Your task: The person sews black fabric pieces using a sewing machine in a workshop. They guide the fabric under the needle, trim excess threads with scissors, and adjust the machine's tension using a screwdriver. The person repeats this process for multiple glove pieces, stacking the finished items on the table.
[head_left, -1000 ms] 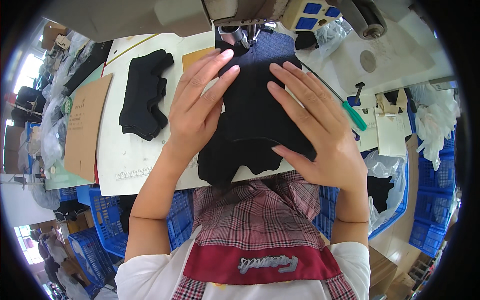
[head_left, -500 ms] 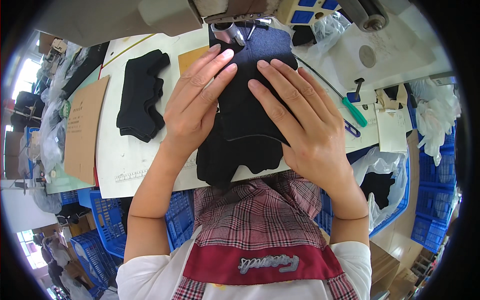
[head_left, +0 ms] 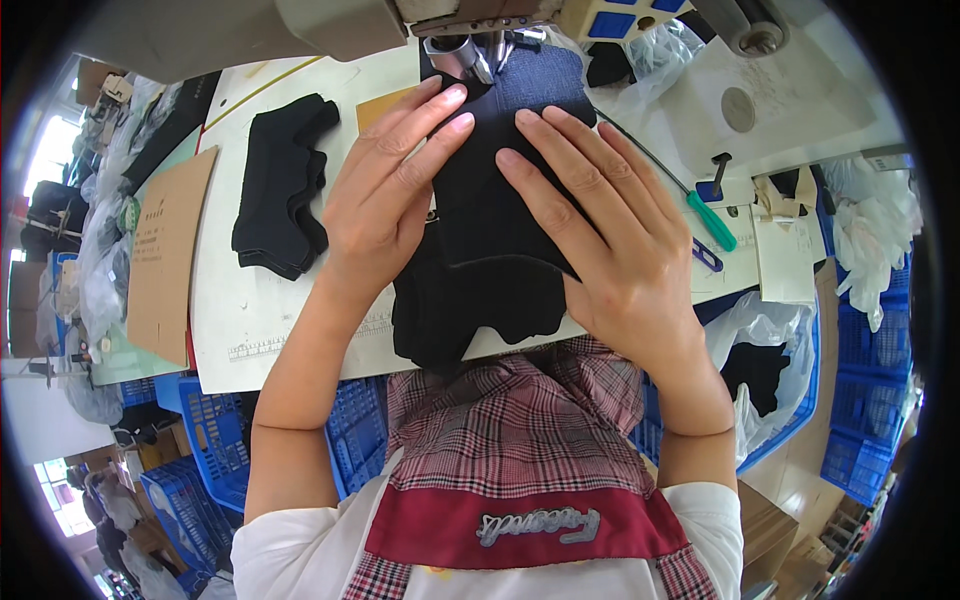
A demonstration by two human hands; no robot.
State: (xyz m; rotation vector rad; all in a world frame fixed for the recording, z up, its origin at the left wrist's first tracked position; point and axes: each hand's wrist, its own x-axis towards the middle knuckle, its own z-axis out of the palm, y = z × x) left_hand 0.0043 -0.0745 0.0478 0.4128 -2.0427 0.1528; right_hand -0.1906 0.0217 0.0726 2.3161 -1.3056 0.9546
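Both my hands lie on a black fabric piece (head_left: 495,215) at the sewing machine (head_left: 330,40). My left hand (head_left: 385,190) has its fingers stretched out over the cloth's left edge, close to the metal presser foot (head_left: 492,62). My right hand (head_left: 610,220) rests flat and spread on the right side of the cloth. Bluish fabric (head_left: 545,80) shows at the far end, beside the foot. Nearer me, more black fabric (head_left: 490,310) lies under the piece and reaches the table's front edge. The needle's tip is too small to make out.
A stack of black cut pieces (head_left: 280,190) lies left on the white table (head_left: 275,340), beside a cardboard sheet (head_left: 170,255). At right are a green-handled screwdriver (head_left: 712,220) and a purple tool (head_left: 707,256). Blue crates (head_left: 215,430) and a plastic-lined bin (head_left: 785,370) stand below.
The black cloth has slid slightly away from me, toward the machine, with both hands moving along on it. The metal parts by the needle have shifted and now sit down at the cloth.
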